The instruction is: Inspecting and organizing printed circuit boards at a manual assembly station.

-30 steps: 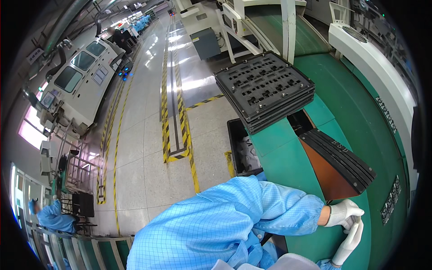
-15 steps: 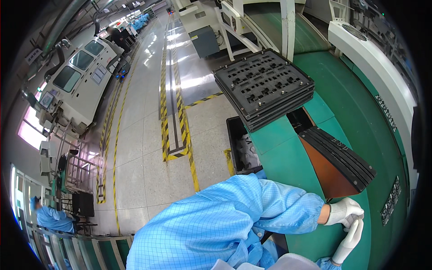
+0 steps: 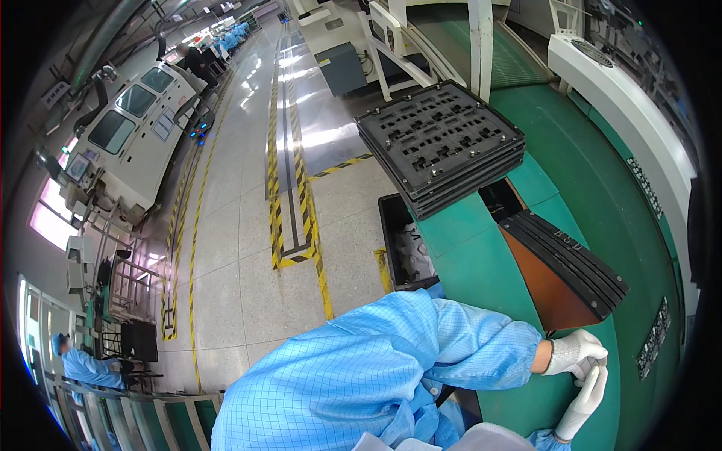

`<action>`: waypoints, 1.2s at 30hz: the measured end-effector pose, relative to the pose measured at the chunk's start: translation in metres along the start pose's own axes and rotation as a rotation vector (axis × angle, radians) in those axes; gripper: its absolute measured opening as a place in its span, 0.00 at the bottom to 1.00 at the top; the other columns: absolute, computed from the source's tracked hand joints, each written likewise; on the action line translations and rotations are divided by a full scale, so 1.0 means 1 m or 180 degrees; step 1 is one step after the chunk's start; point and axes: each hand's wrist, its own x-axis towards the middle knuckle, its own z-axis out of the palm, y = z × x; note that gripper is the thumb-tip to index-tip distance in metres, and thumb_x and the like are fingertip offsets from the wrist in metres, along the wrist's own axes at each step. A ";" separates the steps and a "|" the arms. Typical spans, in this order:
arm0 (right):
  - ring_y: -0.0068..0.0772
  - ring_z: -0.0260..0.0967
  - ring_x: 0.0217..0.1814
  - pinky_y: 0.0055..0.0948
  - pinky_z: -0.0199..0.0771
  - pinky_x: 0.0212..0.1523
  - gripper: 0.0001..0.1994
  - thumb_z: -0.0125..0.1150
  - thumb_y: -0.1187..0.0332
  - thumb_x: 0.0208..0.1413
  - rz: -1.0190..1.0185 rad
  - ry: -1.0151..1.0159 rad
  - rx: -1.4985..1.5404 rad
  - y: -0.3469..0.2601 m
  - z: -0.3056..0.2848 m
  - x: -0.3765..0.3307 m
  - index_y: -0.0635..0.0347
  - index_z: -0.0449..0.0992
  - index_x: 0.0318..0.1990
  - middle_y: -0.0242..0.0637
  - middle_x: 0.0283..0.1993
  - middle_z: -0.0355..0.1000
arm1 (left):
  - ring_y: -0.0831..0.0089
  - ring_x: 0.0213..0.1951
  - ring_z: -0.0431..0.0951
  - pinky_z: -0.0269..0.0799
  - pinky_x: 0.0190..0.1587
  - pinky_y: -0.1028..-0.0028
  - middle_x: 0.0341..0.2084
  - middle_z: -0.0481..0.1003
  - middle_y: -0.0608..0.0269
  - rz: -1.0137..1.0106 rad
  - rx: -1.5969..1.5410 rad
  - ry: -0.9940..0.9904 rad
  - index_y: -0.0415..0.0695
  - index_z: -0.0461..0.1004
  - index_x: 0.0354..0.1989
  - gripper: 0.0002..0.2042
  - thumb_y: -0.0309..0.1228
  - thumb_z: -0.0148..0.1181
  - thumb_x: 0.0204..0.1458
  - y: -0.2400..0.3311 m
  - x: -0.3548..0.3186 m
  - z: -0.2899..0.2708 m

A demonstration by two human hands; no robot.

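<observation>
My left hand (image 3: 575, 353), in a white glove, is bent inward with its fingers curled together over the green bench top (image 3: 519, 406). My right hand (image 3: 590, 398), also gloved in white, reaches up from the lower edge, its fingers pressed together and their tips meeting the left fingers. Anything small between the fingertips is hidden. Just beyond my left hand, several black-edged boards (image 3: 564, 259) lean in a slanted stack with a brown face showing. Farther off, a pile of black tray-like fixtures (image 3: 444, 139) with cutouts and metal studs rests on the bench.
A circuit board (image 3: 653, 338) lies on the green conveyor belt (image 3: 632, 248) to my right. A black bin (image 3: 391, 233) holding whitish material stands beside the bench. Yellow-black tape (image 3: 320, 278) marks the floor. At far left, a person in blue (image 3: 90, 368) sits.
My hands keep the same pose. The circuit board on the belt has shifted very slightly toward me. At far left, the seated person's head and arms have moved a little.
</observation>
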 end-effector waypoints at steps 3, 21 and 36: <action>0.18 0.60 0.34 0.19 0.61 0.32 0.14 0.44 0.64 0.72 -0.0056 -0.0037 -0.0024 -0.002 -0.001 0.000 0.67 0.70 0.50 0.31 0.37 0.66 | 0.55 0.29 0.81 0.80 0.30 0.60 0.31 0.76 0.48 0.0023 -0.0006 0.0005 0.32 0.73 0.37 0.11 0.31 0.55 0.59 -0.001 0.001 0.001; 0.29 0.72 0.53 0.25 0.72 0.53 0.16 0.51 0.67 0.67 0.0289 0.0222 0.0409 -0.029 -0.005 -0.010 0.72 0.73 0.54 0.41 0.50 0.75 | 0.64 0.43 0.80 0.76 0.46 0.70 0.39 0.78 0.55 0.1261 0.2441 -0.0521 0.41 0.77 0.47 0.13 0.26 0.62 0.53 0.003 -0.008 0.000; 0.38 0.74 0.45 0.33 0.73 0.48 0.17 0.55 0.59 0.65 0.0048 0.0162 -0.0073 -0.034 -0.004 -0.011 0.66 0.74 0.50 0.45 0.44 0.75 | 0.58 0.48 0.79 0.77 0.53 0.62 0.44 0.77 0.44 -0.0305 0.0149 -0.0329 0.30 0.73 0.47 0.15 0.32 0.49 0.64 0.011 -0.006 -0.006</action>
